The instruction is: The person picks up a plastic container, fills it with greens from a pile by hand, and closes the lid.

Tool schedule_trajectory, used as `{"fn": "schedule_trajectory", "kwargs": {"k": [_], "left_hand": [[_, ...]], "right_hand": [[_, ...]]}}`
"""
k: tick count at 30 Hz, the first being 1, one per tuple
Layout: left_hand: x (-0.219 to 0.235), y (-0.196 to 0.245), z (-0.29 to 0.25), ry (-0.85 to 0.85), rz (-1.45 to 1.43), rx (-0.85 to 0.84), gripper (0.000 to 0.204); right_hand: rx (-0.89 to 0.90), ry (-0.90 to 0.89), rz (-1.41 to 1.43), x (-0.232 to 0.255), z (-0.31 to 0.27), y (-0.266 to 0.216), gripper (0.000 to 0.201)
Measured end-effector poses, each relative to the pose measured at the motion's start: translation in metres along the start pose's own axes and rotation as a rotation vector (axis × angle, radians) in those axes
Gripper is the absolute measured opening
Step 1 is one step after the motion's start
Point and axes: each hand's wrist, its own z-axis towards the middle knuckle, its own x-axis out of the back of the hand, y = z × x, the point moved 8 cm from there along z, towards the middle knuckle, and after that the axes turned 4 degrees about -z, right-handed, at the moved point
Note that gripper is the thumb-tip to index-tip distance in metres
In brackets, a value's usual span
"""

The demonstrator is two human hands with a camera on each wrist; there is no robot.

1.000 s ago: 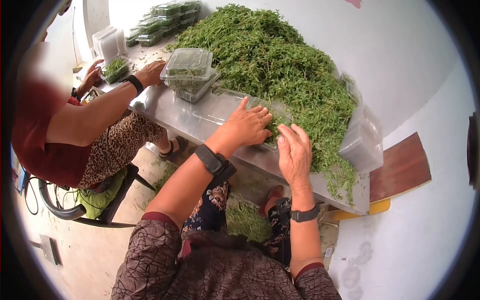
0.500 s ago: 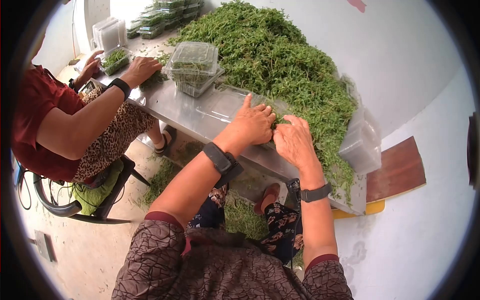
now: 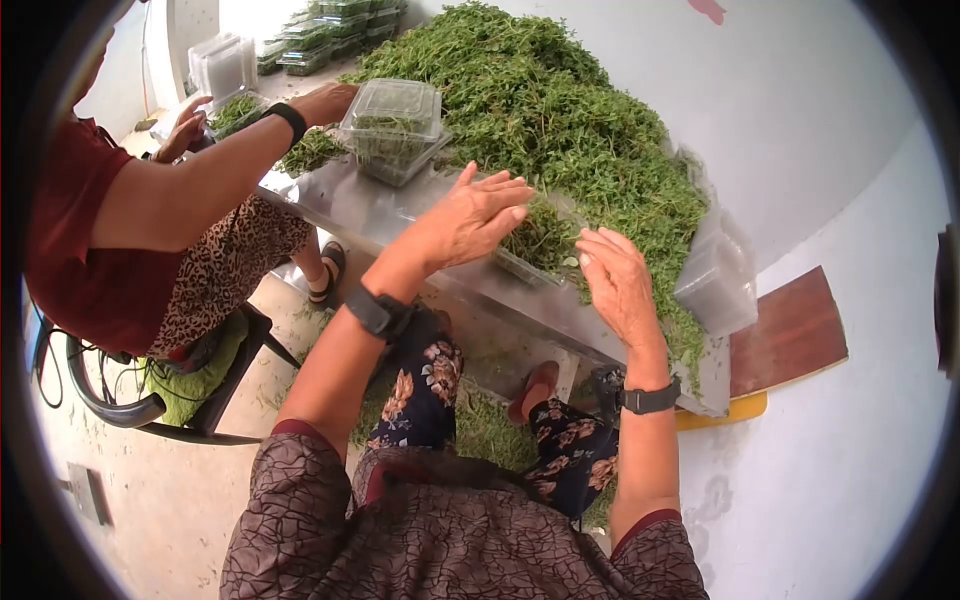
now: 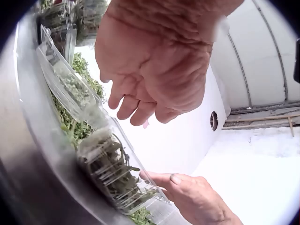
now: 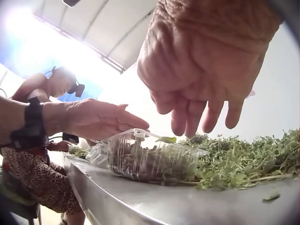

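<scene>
A clear hinged box (image 5: 140, 157) filled with green stems stands near the metal table's front edge, its lid laid back to the left. Over its left side hovers my left hand (image 3: 468, 222), fingers extended and holding nothing. My right hand (image 3: 620, 285) is raised just right of the box, fingers loosely extended and empty. In the left wrist view, the stems (image 4: 115, 164) show through the box's ribbed wall, with the left palm (image 4: 154, 65) above. The right wrist view has the right hand (image 5: 201, 70) above the box's right side, with a leaf at the rim.
A big heap of greens (image 3: 540, 110) covers the table's back. Closed filled boxes (image 3: 392, 130) are stacked to the left, empty nested boxes (image 3: 718, 280) at the right end. Another person (image 3: 130, 210) sits at the left, an arm reaching behind the stack. More packed boxes (image 3: 335, 35) stand farther back.
Both hands have lifted off the greens and moved apart, the left one leftward, exposing the filled box. The other person's arm has reached farther right, toward the stacked boxes.
</scene>
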Motion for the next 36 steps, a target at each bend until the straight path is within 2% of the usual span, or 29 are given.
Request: {"fn": "schedule_trajectory", "kwargs": {"k": [6, 8, 16, 18, 20, 22, 24, 26, 27, 28, 29, 31, 33, 36], "left_hand": [[0.001, 0.007, -0.034, -0.001, 0.075, -0.067, 0.043], [-0.006, 0.014, -0.038, 0.031, 0.133, -0.168, 0.04], [-0.02, 0.025, -0.03, -0.023, 0.258, -0.163, 0.038], [-0.011, 0.031, -0.033, 0.107, 0.202, -0.221, 0.035], [-0.002, 0.04, -0.043, 0.169, 0.191, -0.253, 0.032], [0.004, 0.046, -0.062, 0.226, 0.173, -0.287, 0.03], [0.004, 0.05, -0.088, 0.259, 0.105, -0.362, 0.023], [-0.007, 0.052, -0.107, 0.183, 0.089, -0.428, 0.018], [-0.014, 0.053, -0.112, 0.162, 0.054, -0.47, 0.015], [-0.026, 0.046, -0.117, 0.089, 0.04, -0.435, 0.014], [-0.034, 0.043, -0.123, 0.09, 0.037, -0.44, 0.014], [-0.064, 0.025, -0.128, -0.091, -0.068, -0.292, 0.013], [-0.08, 0.015, -0.131, -0.122, -0.113, -0.245, 0.013], [-0.103, -0.003, -0.132, -0.133, -0.211, -0.153, 0.017]], "right_hand": [[0.114, -0.003, -0.072, 0.0, -0.009, -0.02, 0.018], [0.123, 0.0, -0.075, -0.002, -0.009, -0.023, 0.017], [0.151, -0.095, -0.071, -0.024, -0.002, -0.026, 0.018], [0.15, -0.095, -0.072, -0.019, -0.002, -0.027, 0.018], [0.142, -0.092, -0.073, -0.012, 0.0, -0.024, 0.018], [0.091, 0.038, -0.043, 0.01, 0.003, -0.011, 0.018], [0.008, 0.042, -0.088, 0.024, 0.008, 0.008, 0.02], [-0.161, 0.006, -0.137, 0.032, 0.012, 0.033, 0.027], [-0.171, 0.012, -0.144, 0.035, 0.015, 0.039, 0.027], [-0.229, -0.028, -0.129, 0.034, 0.017, 0.049, 0.029], [-0.284, -0.068, -0.112, 0.032, 0.019, 0.057, 0.03], [-0.275, -0.076, -0.161, 0.032, 0.025, 0.061, 0.032], [-0.461, -0.207, -0.161, 0.025, 0.026, 0.074, 0.035], [-0.45, -0.283, -0.225, 0.016, 0.034, 0.072, 0.039]]}}
